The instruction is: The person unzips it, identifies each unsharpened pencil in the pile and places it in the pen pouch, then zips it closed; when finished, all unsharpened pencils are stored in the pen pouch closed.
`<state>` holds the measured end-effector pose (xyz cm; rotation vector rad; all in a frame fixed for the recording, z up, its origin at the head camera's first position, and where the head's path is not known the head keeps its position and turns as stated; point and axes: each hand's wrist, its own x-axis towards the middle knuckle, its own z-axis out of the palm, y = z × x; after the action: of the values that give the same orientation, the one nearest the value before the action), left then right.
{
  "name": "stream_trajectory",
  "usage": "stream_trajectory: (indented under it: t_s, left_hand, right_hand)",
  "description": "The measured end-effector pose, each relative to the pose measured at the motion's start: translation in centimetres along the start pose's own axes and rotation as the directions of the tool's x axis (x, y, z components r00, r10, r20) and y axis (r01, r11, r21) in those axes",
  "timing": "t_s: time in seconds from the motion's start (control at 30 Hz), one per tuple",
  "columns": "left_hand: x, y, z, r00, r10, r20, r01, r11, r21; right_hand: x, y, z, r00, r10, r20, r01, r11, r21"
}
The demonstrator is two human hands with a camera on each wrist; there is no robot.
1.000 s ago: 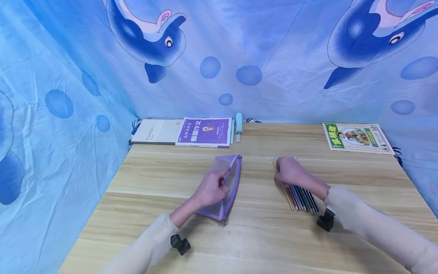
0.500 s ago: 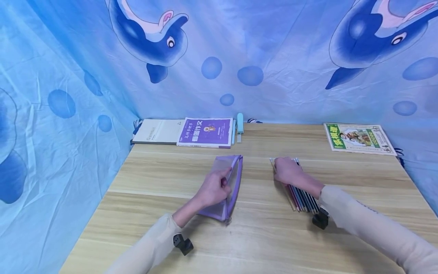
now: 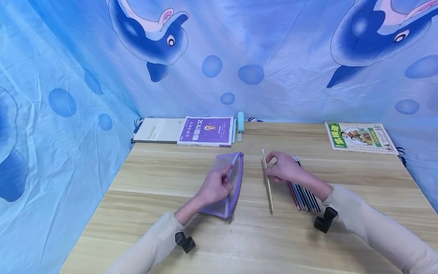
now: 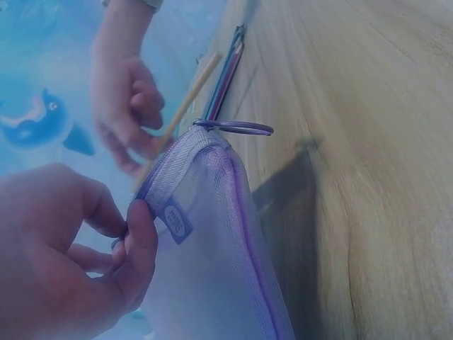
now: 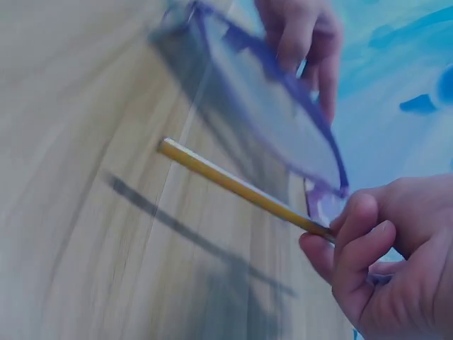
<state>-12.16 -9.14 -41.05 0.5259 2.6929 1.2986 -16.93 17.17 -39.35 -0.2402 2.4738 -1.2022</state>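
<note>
Fingers (image 5: pixel 362 212) of the right hand (image 3: pixel 284 168): drawn together in a pinch, thumb against fingertips, with one yellowish pencil (image 3: pixel 268 190) between them, gripped towards its far part as the head view shows it. Its shadow on the worktop (image 3: pixel 260 243) falls apart from it in the right wrist view, so most of the shaft looks to be off the wood.

Left hand (image 3: pixel 214 186): thumb and fingertips curled on the rim of a purple mesh pouch (image 3: pixel 222 160), seen best from the left wrist. Zip side gapes in a long slit towards the right hand.

Key relation: pencil stands between pouch and right hand, left of the right fingers and clear of the pouch in the head view. Long axis runs near to far, far end leaning slightly left, roughly along the slit rather than square to it. I judge that this angle, more than the gap, governs how pencil and slit line up. Right hand is the nearer, having hold of it; left hand sits across the pouch.

Also noted: bundle of dark pencils (image 3: pixel 304 198) lying right of the held one, partly covered by the right hand and wrist; purple book (image 3: pixel 207 131) beyond the pouch.
</note>
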Motion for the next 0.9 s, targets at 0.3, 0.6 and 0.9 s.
stream_trajectory:
  t_s: [0.3,0.6,0.9]
  left_hand:
    - [0.2,0.4,-0.1,0.999,-0.008,-0.040,0.007,1.000,-0.020]
    - [0.3,1.0,-0.2,0.997,-0.014,-0.075,0.010,0.999,-0.047]
    - [0.4,1.1,-0.3,0.996,-0.022,-0.089,0.014,0.996,-0.091]
  right_hand:
    - [0.1,-3.2,1.5,0.999,0.025,-0.021,-0.015,0.927,0.374]
    - [0.6,-4.8,3.7,0.998,0.017,-0.057,0.010,0.900,0.437]
    - [1.0,-4.6,5.5,0.999,-0.003,-0.035,0.017,0.922,0.387]
